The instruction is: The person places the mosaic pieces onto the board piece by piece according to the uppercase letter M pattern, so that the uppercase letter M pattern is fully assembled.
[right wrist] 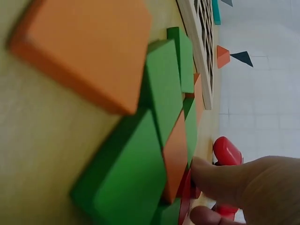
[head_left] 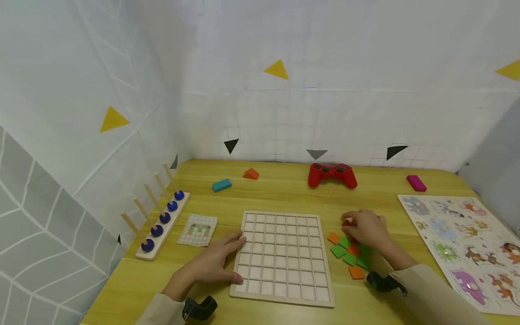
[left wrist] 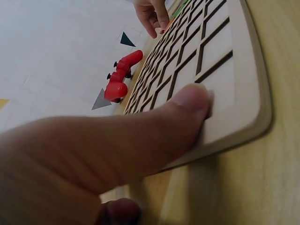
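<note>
1. A peg rack (head_left: 156, 228) with blue rings is seen at the far left of the tabletop (head_left: 284, 194), and a small pattern card (head_left: 198, 229) lies just beside it.
2. The left hand (head_left: 217, 261) is laid flat with straight fingers against the left edge of the wooden grid board (head_left: 283, 257); in the left wrist view the thumb (left wrist: 187, 110) is pressed on the board's frame. Nothing is gripped by it.
3. No tile is seen in any cell of the board. If the left hand were lifted, the board could slide across the tabletop under any push.
4. Just right of the board, a loose pile of orange and green tiles (head_left: 349, 255) is spread, some overlapping.
5. The right hand (head_left: 365, 228) is held over the far end of that pile, fingers curled about a small red tile (head_left: 347, 222); in the right wrist view a fingertip (right wrist: 208, 180) is seen touching it. How firmly it is pinched cannot be told.
6. A weak pinch could let the tile drop, and neighbouring tiles could be scattered by the curled fingers.
</note>
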{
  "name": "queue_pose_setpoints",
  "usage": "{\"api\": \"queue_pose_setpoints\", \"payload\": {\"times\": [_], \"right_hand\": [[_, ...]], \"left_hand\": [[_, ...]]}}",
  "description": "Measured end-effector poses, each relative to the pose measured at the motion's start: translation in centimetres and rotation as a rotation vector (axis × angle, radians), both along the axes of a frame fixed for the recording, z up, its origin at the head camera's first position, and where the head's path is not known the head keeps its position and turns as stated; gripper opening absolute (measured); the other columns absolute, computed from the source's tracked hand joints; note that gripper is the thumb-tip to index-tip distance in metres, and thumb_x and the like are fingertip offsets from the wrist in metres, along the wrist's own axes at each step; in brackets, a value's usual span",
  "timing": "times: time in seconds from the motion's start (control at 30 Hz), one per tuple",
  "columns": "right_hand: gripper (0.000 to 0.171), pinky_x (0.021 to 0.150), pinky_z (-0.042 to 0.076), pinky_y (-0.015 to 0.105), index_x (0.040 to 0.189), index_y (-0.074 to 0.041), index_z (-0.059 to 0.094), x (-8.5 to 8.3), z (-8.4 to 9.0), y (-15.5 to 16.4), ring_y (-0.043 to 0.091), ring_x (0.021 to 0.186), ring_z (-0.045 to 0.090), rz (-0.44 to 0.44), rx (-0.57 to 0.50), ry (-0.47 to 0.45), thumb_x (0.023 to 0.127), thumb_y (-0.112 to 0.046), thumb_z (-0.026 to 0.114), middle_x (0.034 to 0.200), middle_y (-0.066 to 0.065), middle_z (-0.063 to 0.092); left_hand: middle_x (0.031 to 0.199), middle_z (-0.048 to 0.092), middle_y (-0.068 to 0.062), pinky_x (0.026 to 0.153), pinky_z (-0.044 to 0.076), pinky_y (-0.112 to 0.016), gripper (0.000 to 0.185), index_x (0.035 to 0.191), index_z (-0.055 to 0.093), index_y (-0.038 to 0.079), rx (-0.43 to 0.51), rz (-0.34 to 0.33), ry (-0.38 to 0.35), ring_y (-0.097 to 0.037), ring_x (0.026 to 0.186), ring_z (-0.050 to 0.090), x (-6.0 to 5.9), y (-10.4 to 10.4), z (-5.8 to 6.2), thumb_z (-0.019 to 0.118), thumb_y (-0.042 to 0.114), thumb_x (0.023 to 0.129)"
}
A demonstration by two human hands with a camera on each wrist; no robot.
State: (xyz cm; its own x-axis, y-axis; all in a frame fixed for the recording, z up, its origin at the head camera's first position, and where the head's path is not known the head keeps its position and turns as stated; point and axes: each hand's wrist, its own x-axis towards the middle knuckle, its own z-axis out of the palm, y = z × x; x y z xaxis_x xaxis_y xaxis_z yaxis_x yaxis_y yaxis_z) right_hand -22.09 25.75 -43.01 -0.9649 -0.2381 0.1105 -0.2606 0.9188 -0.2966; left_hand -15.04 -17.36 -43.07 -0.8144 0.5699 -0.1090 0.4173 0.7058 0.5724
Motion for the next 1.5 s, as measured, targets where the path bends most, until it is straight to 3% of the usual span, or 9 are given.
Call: {"api": "queue_pose_setpoints", "payload": {"times": [0.13,0.43,0.67,0.93,1.17,1.5], "right_hand": [[0.030,0.068,0.044,0.059,0.106,-0.006,0.074,0.0,-0.2,0.5,0.023,0.077,0.060,-0.027,0.007,-0.009,0.086,-0.029,0.075,0.077,0.001,0.070],[0.023,0.076,0.039,0.064,0.102,-0.006,0.075,-0.1,-0.5,0.5,0.030,0.083,0.061,-0.009,-0.046,0.030,0.086,-0.023,0.075,0.090,0.012,0.068],[0.022,0.075,0.043,0.059,0.104,-0.004,0.073,-0.3,0.1,-0.4,0.034,0.088,0.064,0.013,-0.078,-0.001,0.091,-0.021,0.069,0.099,0.016,0.070],[0.016,0.084,0.039,0.058,0.103,-0.009,0.071,0.0,1.9,-7.3,0.027,0.094,0.059,0.259,-0.077,0.002,0.091,-0.019,0.070,0.097,0.005,0.066],[0.016,0.090,0.037,0.057,0.104,-0.014,0.069,0.7,1.3,-12.8,0.025,0.098,0.056,0.418,-0.071,-0.013,0.090,-0.022,0.070,0.102,0.003,0.064],[0.014,0.091,0.033,0.051,0.105,-0.019,0.067,-0.2,0.2,-16.2,0.022,0.103,0.048,0.605,-0.089,0.013,0.092,-0.023,0.068,0.108,0.000,0.059]], "left_hand": [[0.164,0.023,-0.014,0.114,0.030,-0.063,0.099,0.153,0.035,0.009,0.004,0.001,-0.019,-0.040,0.149,0.026,-0.2,0.0,-0.1,0.080,0.053,0.076],[0.164,0.023,-0.012,0.115,0.029,-0.063,0.099,0.153,0.034,0.009,0.005,0.003,-0.056,-0.040,0.149,0.026,-0.4,0.2,0.3,0.080,0.050,0.076],[0.163,0.027,-0.013,0.116,0.031,-0.059,0.099,0.154,0.034,0.009,-0.019,-0.024,-0.007,-0.039,0.148,0.030,-0.9,0.4,0.2,0.081,0.049,0.076],[0.163,0.028,-0.010,0.118,0.029,-0.057,0.103,0.154,0.033,0.008,-0.009,0.029,0.000,-0.037,0.148,0.030,-0.6,0.8,-0.1,0.082,0.052,0.074],[0.163,0.028,-0.006,0.118,0.029,-0.057,0.101,0.154,0.034,0.011,-0.015,0.037,-0.006,-0.035,0.149,0.029,-0.7,1.4,-0.4,0.081,0.053,0.074],[0.164,0.028,-0.005,0.118,0.029,-0.056,0.100,0.154,0.035,0.012,-0.033,0.054,-0.005,-0.035,0.149,0.030,-0.6,1.1,-0.2,0.081,0.052,0.074]]}}
